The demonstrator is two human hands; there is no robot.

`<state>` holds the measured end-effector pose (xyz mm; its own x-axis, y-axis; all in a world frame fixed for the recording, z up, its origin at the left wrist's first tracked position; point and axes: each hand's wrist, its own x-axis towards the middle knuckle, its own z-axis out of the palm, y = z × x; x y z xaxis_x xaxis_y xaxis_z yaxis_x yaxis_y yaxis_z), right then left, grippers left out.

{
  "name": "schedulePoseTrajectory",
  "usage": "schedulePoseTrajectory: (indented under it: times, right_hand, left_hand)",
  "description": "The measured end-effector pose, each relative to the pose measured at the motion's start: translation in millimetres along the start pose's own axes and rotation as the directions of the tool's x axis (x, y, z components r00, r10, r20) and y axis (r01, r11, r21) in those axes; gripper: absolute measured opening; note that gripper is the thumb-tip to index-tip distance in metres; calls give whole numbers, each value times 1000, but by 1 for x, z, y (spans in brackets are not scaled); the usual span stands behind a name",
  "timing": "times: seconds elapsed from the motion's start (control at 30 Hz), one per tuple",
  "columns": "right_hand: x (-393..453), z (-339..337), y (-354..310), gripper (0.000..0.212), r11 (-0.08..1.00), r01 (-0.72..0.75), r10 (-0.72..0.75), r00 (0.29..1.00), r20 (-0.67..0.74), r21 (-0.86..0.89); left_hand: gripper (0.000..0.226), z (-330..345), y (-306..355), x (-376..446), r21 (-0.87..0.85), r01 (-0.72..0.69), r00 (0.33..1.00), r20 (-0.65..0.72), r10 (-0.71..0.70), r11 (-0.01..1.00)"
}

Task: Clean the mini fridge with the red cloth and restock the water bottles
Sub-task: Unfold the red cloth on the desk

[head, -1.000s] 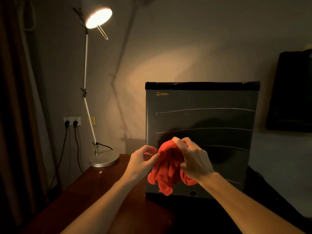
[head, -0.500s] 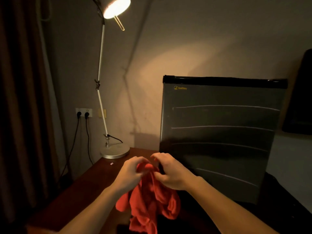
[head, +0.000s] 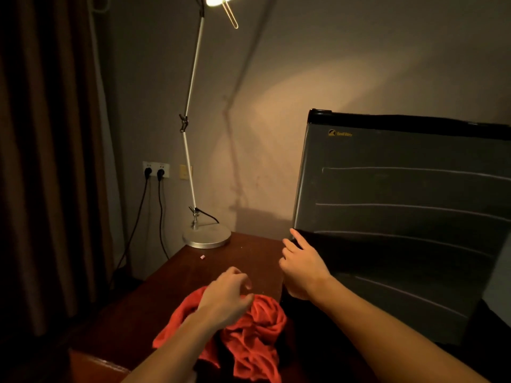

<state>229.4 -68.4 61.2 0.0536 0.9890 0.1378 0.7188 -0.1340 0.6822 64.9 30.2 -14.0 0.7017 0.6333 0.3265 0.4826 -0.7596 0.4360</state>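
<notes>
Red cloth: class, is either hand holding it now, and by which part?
It cannot be told. The left hand hovers over the red cloth on the table; any grip is hidden. The right hand reaches toward the mini fridge.

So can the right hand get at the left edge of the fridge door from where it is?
Probably yes. The right hand is empty, fingers already at the closed mini fridge door's left edge, with nothing between. The red cloth lies on the table under the left hand.
</notes>
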Motion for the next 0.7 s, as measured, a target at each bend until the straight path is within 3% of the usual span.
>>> schedulePoseTrajectory:
  times: [0.13,0.3,0.4,0.7]
  right_hand:
    - [9,-1,0,34,981,49,-23,990,141,-186]
    - [19,1,-8,44,976,44,-4,983,185,-213]
    - [19,-3,-13,52,982,14,19,985,170,-188]
    - [-42,-32,-47,38,989,24,-21,999,27,-145]
  left_hand:
    - [27,15,7,11,-102,-12,1000,-3,11,995]
    - [26,16,9,20,-146,19,999,-32,-24,989]
    - [24,8,12,18,-138,30,999,-36,-35,990]
    - [23,-13,35,-22,-104,11,999,-51,-16,995]
